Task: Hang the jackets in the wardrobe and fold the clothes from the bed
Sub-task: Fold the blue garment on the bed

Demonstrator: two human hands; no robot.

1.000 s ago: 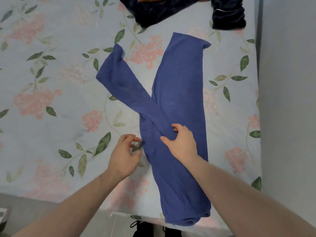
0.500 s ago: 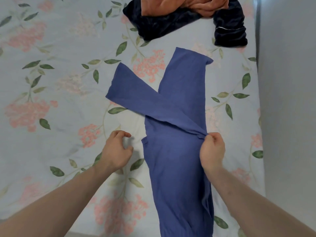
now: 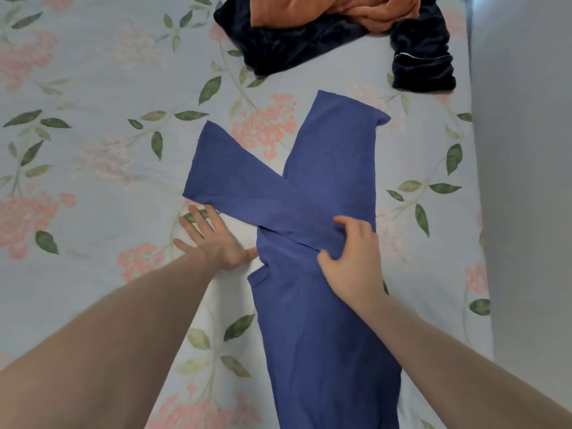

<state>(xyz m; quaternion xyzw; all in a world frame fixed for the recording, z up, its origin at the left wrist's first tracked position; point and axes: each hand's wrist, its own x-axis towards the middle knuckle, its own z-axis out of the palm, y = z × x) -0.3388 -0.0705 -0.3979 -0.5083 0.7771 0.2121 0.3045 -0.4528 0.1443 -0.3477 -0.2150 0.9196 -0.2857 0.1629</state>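
While blue knit trousers (image 3: 312, 305) lie crossed on the floral bed (image 3: 93, 150), I note left hand (image 3: 213, 239) flat, fingers spread; right hand (image 3: 353, 261) grasps the fold.

Open floral sheet (image 3: 93, 144) lies to the left of the blue garment (image 3: 325, 320), offering broad free passage; the left hand (image 3: 213, 243) lies flat there, just beside the cloth's edge. The far approach is blocked by a dark garment (image 3: 278, 48) heaped with an orange garment (image 3: 325, 10), with a clear strip of sheet between that pile and the blue cloth's far ends. On the right only a narrow band of sheet separates the cloth, where the right hand (image 3: 353, 261) rests, from the grey wall (image 3: 526, 181).
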